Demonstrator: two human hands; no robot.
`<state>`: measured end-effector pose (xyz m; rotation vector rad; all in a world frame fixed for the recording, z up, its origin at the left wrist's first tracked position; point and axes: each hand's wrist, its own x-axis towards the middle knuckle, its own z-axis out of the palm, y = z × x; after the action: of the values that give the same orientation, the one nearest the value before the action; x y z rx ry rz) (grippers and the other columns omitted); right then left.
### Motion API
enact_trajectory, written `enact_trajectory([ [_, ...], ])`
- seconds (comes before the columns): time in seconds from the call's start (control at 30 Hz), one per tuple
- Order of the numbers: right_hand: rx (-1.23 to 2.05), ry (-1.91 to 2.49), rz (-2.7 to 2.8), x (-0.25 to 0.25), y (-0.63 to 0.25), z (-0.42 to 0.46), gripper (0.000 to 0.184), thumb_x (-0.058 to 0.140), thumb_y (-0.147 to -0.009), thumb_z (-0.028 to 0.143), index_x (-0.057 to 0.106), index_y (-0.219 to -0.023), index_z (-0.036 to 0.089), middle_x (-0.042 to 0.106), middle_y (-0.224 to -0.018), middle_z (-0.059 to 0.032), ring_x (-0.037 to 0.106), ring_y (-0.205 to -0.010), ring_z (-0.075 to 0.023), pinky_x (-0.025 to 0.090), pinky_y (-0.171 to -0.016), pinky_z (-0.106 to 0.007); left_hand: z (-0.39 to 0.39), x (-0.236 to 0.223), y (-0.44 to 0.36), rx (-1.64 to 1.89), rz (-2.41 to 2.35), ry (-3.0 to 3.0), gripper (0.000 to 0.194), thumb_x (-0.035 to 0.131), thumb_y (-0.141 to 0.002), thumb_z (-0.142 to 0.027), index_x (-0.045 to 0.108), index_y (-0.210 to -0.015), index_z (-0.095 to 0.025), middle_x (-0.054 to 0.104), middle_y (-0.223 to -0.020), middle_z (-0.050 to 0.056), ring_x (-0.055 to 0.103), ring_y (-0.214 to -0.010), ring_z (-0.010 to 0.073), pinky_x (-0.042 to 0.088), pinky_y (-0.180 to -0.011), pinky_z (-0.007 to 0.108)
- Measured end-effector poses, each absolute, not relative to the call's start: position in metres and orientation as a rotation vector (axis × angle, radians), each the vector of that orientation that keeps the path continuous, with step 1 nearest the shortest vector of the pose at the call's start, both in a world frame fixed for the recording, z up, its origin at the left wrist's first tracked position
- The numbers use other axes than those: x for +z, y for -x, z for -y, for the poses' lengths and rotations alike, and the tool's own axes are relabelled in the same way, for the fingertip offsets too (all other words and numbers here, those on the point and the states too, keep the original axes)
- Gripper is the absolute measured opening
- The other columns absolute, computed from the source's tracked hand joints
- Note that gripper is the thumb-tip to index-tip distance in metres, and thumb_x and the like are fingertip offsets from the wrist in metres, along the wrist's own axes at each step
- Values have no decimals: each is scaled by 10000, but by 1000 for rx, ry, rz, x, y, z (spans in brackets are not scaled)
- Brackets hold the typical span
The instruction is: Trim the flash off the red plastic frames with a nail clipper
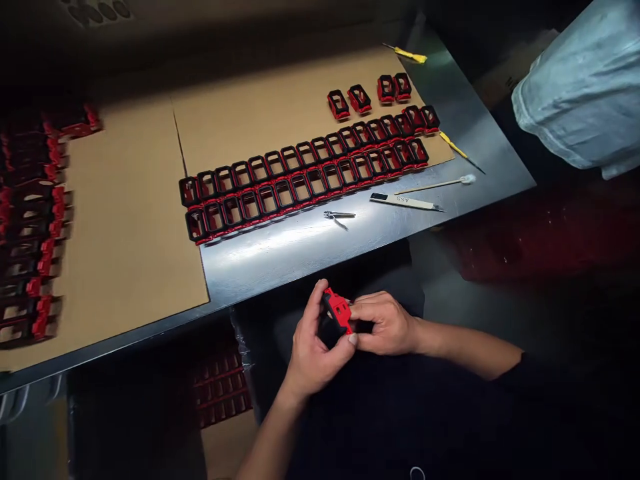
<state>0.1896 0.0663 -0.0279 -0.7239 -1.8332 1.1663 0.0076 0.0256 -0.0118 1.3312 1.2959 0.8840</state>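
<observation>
Below the table's front edge, both hands hold one small red and black plastic part (337, 313). My left hand (313, 347) wraps around it from the left, thumb against its lower edge. My right hand (383, 325) pinches its right side with closed fingers. On the metal table (280, 257) above, two long rows of the same red and black frames (305, 183) lie along the edge of a cardboard sheet (260, 113). A few more frames (369, 95) stand apart behind the rows.
Tweezers (339, 215), a flat blade tool (405, 201) and a cotton swab (440, 183) lie near the front edge. Yellow-handled tools (409, 55) rest at the right. More parts (35, 220) fill the dim left side. Another person's sleeve (580, 87) is at upper right.
</observation>
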Motion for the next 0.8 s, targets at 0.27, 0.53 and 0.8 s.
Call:
enact_trajectory([
  [0.27, 2111, 715, 1187, -24, -216, -81, 355, 629, -955, 308, 672, -1242, 102, 728, -878, -67, 685, -758, -106, 551, -688, -187, -15, -13, 3, 817, -1290, -1437, 839, 649, -840, -248, 268, -1587, -233, 621, -1376, 141, 631, -1251, 315, 467, -1124, 535],
  [0.53, 2380, 787, 947, -15, -199, -78, 421, 780, -853, 443, 713, -1091, 102, 704, -901, -64, 657, -730, -105, 522, -601, -171, -8, -16, 2, 791, -1355, -1627, 855, 616, -856, -179, 230, -1611, -289, 418, -1609, 108, 481, -1434, 291, 434, -1171, 453],
  [0.8, 2196, 856, 1107, -15, -192, -73, 271, 793, -846, 330, 727, -982, 105, 694, -809, -27, 622, -705, -77, 499, -686, -175, -5, -14, 8, 693, -1365, -1470, 861, 618, -860, -229, 212, -1618, -269, 343, -1648, 118, 395, -1488, 319, 376, -1203, 520],
])
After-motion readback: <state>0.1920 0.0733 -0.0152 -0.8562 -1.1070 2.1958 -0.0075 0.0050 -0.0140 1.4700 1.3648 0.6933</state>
